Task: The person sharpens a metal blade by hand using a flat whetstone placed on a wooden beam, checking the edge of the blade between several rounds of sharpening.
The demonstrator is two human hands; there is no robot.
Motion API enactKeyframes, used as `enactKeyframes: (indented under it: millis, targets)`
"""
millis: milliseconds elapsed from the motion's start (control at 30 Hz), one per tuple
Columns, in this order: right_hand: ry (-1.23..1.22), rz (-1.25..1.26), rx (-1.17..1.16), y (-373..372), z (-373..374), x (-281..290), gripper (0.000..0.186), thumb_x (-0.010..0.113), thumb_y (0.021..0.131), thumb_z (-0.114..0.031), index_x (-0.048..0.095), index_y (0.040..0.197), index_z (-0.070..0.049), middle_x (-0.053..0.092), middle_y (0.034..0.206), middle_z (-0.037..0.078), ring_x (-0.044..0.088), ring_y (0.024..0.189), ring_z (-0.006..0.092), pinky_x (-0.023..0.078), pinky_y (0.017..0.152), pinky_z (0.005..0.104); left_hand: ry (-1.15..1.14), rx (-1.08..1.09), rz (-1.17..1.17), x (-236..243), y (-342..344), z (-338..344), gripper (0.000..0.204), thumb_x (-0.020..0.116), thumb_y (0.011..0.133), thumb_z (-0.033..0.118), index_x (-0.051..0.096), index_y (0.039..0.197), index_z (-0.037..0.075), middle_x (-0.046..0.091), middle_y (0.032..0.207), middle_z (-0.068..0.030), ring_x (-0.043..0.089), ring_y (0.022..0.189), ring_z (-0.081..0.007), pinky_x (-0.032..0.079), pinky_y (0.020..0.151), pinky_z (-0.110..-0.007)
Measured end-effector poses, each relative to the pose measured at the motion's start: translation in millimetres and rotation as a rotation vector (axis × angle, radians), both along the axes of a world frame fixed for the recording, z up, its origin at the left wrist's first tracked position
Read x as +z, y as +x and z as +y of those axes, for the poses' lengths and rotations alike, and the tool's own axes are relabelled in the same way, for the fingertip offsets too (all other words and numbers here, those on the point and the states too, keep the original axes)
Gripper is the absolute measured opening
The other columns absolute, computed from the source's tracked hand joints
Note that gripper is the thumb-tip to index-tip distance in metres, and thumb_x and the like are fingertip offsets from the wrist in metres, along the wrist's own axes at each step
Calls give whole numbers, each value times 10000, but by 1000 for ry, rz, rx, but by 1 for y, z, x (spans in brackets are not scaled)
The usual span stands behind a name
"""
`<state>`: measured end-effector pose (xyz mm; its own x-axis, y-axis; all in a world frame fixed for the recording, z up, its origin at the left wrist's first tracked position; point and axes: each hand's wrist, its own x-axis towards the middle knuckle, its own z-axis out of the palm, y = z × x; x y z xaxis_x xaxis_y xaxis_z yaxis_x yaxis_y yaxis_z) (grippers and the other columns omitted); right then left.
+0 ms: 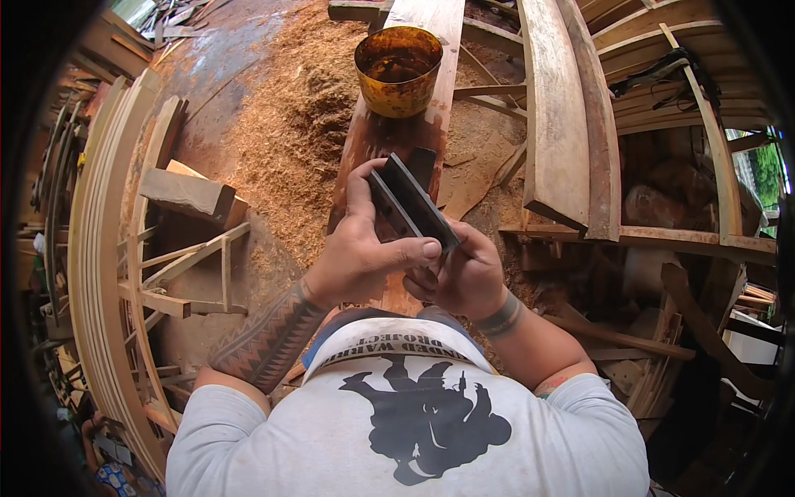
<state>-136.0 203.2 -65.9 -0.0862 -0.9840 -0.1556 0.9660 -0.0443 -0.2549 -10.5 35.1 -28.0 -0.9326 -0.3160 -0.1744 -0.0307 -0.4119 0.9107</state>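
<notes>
Head view | dark channel-shaped piece [416, 205]: held up on the near side of the yellow bowl [401, 97] | left hand [354, 253] grips its side, right hand [472, 272] its lower end | advisable: support both ends, fingertips off the edges

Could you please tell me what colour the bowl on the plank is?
Yellow: the bowl is mottled with dark brown stains, seen best in the head view.

Beyond the held piece [414, 199], a bowl [399, 93] stands on a plank [362, 147], sawdust [302, 116] left and boards [558, 116] right
</notes>
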Motion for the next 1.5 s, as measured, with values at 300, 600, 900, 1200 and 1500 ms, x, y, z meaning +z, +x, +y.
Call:
enactKeyframes:
  millis: [300, 600, 900, 1200, 1500]
  targets:
    - [155, 278, -54, 7, -9, 14, 481, 478, 1187, -334, 535, 1593, -81, 684, 1076, 39, 618, 657, 105, 490, 555, 280, 165, 43, -70, 4, -5, 0, 1215, 968, 894, 195, 64, 1691, 32, 530, 1460, -210, 641, 1357, -294, 590, 1129, -438]
    - [172, 279, -66, 10, -10, 18, 496, 491, 1172, -281, 488, 1626, -83, 677, 1127, 48, 644, 705, 111, 513, 568, 289, 113, 71, -74, 0, -5, 3, 1160, 975, 886, 195, 129, 1663, 32, 527, 1422, -193, 645, 1315, -270, 606, 1090, -411]
    - [77, 221, -42, 9, -8, 15, 485, 498, 1177, -291, 503, 1622, -98, 666, 1013, 25, 627, 682, 114, 465, 556, 284, 142, 87, -40, 4, -5, 6, 1153, 967, 891, 161, 119, 1668, 73, 520, 1402, -177, 646, 1302, -269, 615, 1075, -411]
    - [161, 216, -65, 10, -9, 19, 469, 490, 1184, -305, 525, 1604, -99, 655, 1004, 14, 590, 671, 108, 464, 573, 295, 131, 69, -62, 0, -4, 6, 1226, 1010, 848, 214, 114, 1672, 69, 508, 1433, -178, 626, 1328, -265, 598, 1092, -420]
    - [140, 269, -58, 14, -7, 14, 469, 494, 1175, -291, 519, 1601, -96, 668, 994, 20, 573, 650, 118, 476, 593, 289, -41, 58, -77, -6, -1, 9, 1266, 1045, 790, 234, 160, 1686, 97, 536, 1466, -191, 618, 1360, -272, 557, 1144, -423]
